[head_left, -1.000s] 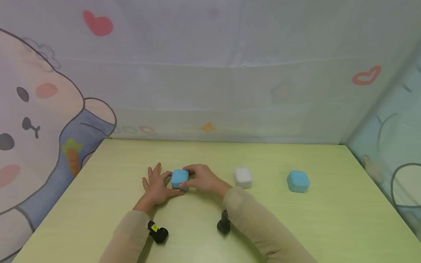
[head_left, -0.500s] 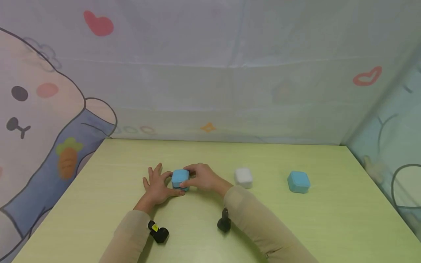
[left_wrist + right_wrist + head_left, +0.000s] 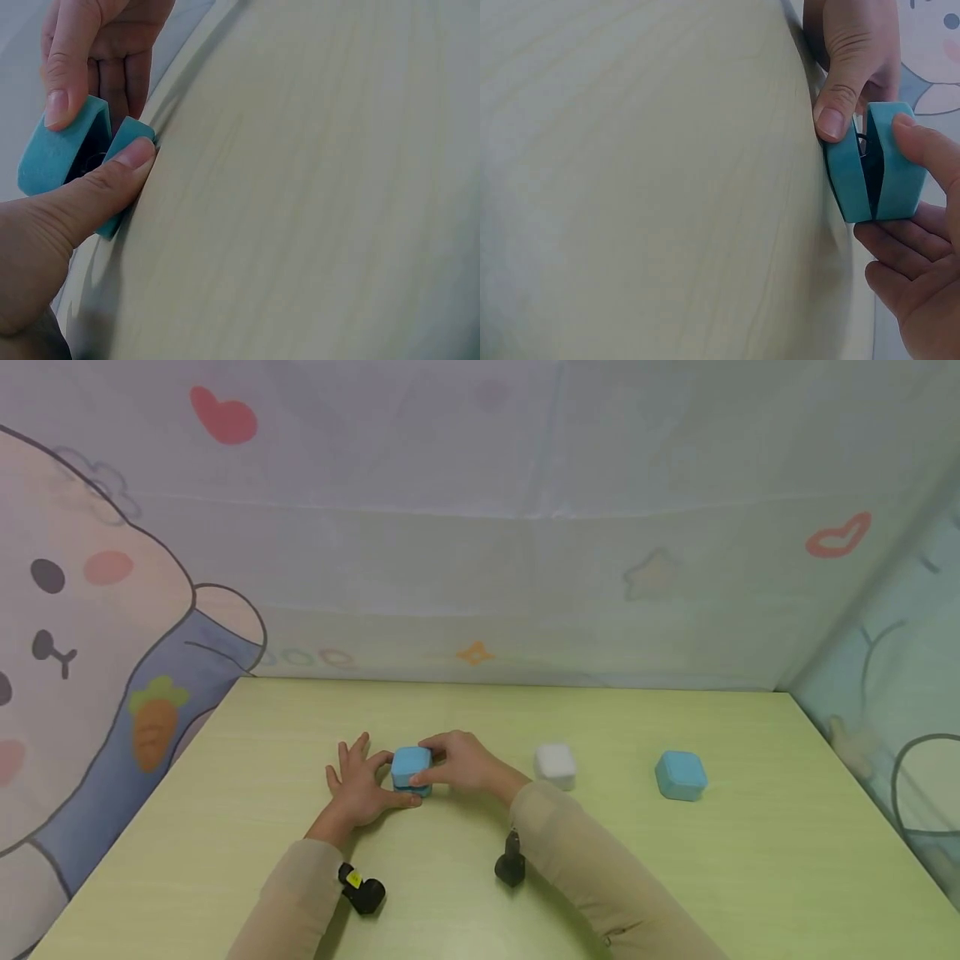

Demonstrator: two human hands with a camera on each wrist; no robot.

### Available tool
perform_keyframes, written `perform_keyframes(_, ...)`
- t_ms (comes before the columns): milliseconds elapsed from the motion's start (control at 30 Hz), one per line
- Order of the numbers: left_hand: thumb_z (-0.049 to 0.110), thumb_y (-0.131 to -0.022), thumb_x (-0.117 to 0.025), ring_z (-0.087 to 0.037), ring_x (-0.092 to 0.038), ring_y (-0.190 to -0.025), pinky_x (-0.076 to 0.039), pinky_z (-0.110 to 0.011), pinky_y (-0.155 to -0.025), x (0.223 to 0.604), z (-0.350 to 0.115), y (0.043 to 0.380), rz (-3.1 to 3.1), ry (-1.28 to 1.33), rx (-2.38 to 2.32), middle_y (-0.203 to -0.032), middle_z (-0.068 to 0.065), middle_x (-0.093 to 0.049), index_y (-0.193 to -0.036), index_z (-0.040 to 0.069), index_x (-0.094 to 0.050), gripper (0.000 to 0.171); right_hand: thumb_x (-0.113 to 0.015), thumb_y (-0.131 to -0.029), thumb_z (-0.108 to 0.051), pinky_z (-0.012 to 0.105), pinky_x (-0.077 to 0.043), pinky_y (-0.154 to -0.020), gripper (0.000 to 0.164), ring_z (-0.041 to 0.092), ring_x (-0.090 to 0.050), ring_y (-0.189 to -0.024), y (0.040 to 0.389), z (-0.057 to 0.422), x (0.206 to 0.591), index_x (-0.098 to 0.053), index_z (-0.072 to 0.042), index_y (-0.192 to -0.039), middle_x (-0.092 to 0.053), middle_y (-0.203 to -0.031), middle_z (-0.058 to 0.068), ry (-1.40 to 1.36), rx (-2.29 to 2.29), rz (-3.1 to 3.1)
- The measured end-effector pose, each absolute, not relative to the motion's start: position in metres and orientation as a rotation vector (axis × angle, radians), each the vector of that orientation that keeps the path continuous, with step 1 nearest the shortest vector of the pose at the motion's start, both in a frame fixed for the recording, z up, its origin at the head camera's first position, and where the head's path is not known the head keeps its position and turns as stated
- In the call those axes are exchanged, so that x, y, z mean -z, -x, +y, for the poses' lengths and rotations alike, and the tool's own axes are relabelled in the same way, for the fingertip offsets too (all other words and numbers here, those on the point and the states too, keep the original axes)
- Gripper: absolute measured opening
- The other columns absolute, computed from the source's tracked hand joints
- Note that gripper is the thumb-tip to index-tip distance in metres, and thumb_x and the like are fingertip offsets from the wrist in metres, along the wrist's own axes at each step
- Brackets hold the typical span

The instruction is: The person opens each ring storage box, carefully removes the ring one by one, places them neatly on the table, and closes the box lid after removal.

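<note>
A small light-blue box (image 3: 411,762) with rounded corners sits left of the table's middle, between both hands. My left hand (image 3: 358,789) pinches its lower half, thumb along the front and index finger at the far side, other fingers spread. From the right, my right hand (image 3: 467,767) grips the upper half, the lid (image 3: 897,161), between thumb and fingers. In the left wrist view the lid stands tilted apart from the base (image 3: 129,139), with a dark gap between them. A thin, dark curved piece (image 3: 863,142) shows inside that gap.
To the right of my right hand stands a white box (image 3: 555,766) of like shape. Farther right is another light-blue box (image 3: 681,774). Black devices hang at the left wrist (image 3: 363,895) and right wrist (image 3: 511,867). A printed cloth (image 3: 480,527) backs the pale table (image 3: 480,902).
The gap at the front between the blue box's lid and base shows a little more plainly now. Both hands stay in almost the same place.
</note>
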State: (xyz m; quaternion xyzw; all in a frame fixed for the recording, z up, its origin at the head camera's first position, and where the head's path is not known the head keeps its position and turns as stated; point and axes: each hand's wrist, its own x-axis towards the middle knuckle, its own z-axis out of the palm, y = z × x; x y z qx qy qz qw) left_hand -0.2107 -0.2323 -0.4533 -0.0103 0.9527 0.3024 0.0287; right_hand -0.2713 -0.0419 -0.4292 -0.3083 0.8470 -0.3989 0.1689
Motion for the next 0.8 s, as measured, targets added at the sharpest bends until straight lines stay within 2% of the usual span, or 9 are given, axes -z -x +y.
perform_keyframes(333, 0.053, -0.068, -0.078, -0.051, 0.016, -0.139, 0.008, -0.072, -0.104, 0.4530, -0.2320, 0.2113, 2.945, 0.034, -0.929, -0.156, -0.023, 0.000, -0.126, 0.009, -0.054, 0.076, -0.075, -0.080, -0.032, 0.023, -0.053, -0.080, 0.057, 0.016, -0.066, -0.100, 0.2744, -0.0420, 0.4282, -0.058, -0.004, -0.128, -0.068, -0.115, 0.008, 0.918, 1.127, 2.403)
perform_keyframes(600, 0.053, -0.069, -0.078, -0.051, 0.017, -0.140, 0.009, -0.072, -0.104, 0.4535, -0.2319, 0.2109, 2.938, 0.029, -0.940, -0.156, -0.022, 0.000, -0.124, 0.010, -0.055, 0.074, -0.075, -0.080, -0.032, 0.020, -0.052, -0.074, 0.054, 0.011, -0.066, -0.092, 0.2744, -0.0413, 0.4252, -0.061, -0.005, -0.124, -0.069, -0.110, 0.006, 0.933, 1.109, 2.406)
perform_keyframes(800, 0.052, -0.069, -0.078, -0.050, 0.017, -0.140, 0.010, -0.072, -0.104, 0.4526, -0.2311, 0.2111, 2.932, 0.029, -0.952, -0.157, -0.022, 0.000, -0.124, 0.010, -0.055, 0.073, -0.075, -0.081, -0.032, 0.024, -0.053, -0.079, 0.056, 0.016, -0.066, -0.097, 0.2755, -0.0403, 0.4236, -0.060, -0.003, -0.126, -0.068, -0.113, 0.008, 0.924, 1.108, 2.392)
